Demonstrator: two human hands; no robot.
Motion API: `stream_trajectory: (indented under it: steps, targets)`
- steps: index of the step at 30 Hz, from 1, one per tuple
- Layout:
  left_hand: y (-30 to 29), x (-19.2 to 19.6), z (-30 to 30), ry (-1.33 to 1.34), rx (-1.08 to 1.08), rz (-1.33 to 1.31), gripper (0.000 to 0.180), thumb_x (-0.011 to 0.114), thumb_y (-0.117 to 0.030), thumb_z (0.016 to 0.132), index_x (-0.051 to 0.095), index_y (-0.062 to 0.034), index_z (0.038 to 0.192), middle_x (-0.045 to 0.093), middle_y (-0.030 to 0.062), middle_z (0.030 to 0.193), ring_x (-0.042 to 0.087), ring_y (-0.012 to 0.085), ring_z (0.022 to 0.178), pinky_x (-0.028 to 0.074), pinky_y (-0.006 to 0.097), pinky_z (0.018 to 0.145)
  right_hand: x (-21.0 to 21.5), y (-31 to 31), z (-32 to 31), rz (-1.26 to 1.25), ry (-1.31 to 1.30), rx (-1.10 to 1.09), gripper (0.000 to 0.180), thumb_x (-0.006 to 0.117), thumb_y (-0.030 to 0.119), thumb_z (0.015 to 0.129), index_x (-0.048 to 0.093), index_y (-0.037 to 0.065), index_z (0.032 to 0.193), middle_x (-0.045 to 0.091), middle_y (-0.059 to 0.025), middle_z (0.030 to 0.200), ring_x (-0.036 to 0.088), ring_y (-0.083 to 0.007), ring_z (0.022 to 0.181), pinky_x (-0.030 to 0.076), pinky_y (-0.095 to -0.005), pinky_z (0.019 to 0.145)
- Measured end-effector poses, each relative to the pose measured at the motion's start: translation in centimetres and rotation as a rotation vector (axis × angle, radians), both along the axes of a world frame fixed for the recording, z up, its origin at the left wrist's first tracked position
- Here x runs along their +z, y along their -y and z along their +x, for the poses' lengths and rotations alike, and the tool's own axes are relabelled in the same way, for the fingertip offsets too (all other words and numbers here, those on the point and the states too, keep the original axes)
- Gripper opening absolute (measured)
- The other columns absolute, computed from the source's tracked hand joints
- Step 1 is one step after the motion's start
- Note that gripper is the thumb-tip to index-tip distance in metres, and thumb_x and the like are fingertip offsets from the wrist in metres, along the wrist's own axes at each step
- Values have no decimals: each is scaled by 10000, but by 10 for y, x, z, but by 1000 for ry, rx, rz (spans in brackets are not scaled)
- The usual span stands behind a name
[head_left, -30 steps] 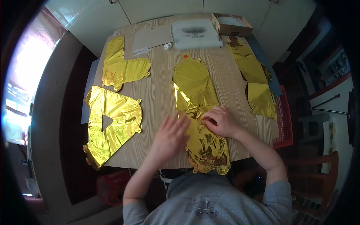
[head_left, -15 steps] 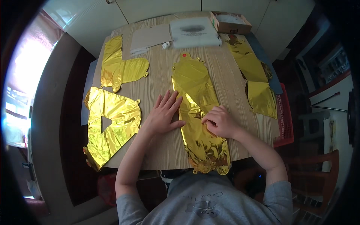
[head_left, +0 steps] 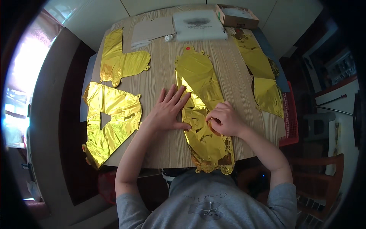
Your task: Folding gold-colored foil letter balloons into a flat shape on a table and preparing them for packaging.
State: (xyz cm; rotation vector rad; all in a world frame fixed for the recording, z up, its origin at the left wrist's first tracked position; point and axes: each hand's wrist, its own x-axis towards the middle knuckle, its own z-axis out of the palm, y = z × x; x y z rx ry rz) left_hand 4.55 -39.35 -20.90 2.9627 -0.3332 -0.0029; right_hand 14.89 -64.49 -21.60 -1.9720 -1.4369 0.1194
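Observation:
A long gold foil balloon [head_left: 195, 70], flat and uninflated, lies lengthwise before me, a red dot on its far tab and its near end at the table's front edge. My left hand [head_left: 170, 109] is spread out, palm down, its fingertips and thumb on the balloon's left edge. On the balloon's right side rests my right hand [head_left: 225, 119], its fingers curled and pinched together at the foil. What lies between those fingertips is hidden. At the left is a second gold foil balloon [head_left: 126, 105] with a small hole in it, and beyond that an L-shaped gold foil balloon [head_left: 126, 63].
Another gold foil balloon [head_left: 263, 72], creased, lies at the right. Along the back are a cardboard sheet [head_left: 152, 28], a clear plastic packet [head_left: 199, 28], a small white coil [head_left: 168, 37] and an open cardboard box [head_left: 240, 21]. A red basket [head_left: 291, 114] stands off the right edge.
My view has shifted slightly, so the table sits a little higher. My left fingers reach slightly further over the foil; my right hand stays curled at nearly the same spot.

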Motion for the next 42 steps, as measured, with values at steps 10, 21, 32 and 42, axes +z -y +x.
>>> stream_trajectory:
  steps: [10, 21, 32, 42]
  targets:
    - [2, 3, -2, -15, 3, 19, 1191, 656, -788, 627, 268, -109, 1526, 217, 183, 1586, 154, 418, 1467, 120, 593, 1169, -4, 0, 0, 21, 25, 6, 70, 633, 122, 761, 687, 131, 804, 613, -14, 695, 578, -208, 784, 408, -364, 804]
    - [-9, -7, 7, 28, 9, 53, 1149, 600, -808, 679, 259, -116, 1531, 242, 178, 1579, 176, 407, 1465, 119, 602, 1164, -6, 0, 0, 9, 73, 16, 109, 632, 132, 756, 692, 144, 846, 611, -17, 706, 578, -204, 776, 401, -365, 798]
    - [-17, -14, 14, 46, 45, 94, 1093, 501, -821, 744, 245, -111, 1535, 238, 170, 1582, 146, 403, 1472, 106, 608, 1163, -6, -1, -1, 12, 45, 0, 144, 619, 135, 801, 686, 131, 928, 654, -26, 780, 593, -214, 831, 399, -375, 844]
    - [-18, -8, 12, 56, 69, 140, 1085, 444, -821, 778, 279, -36, 1508, 282, 150, 1566, 161, 365, 1476, 100, 606, 1169, -5, 0, -1, -39, 34, 2, 146, 608, 119, 805, 674, 109, 935, 677, -39, 833, 607, -227, 882, 403, -381, 867]
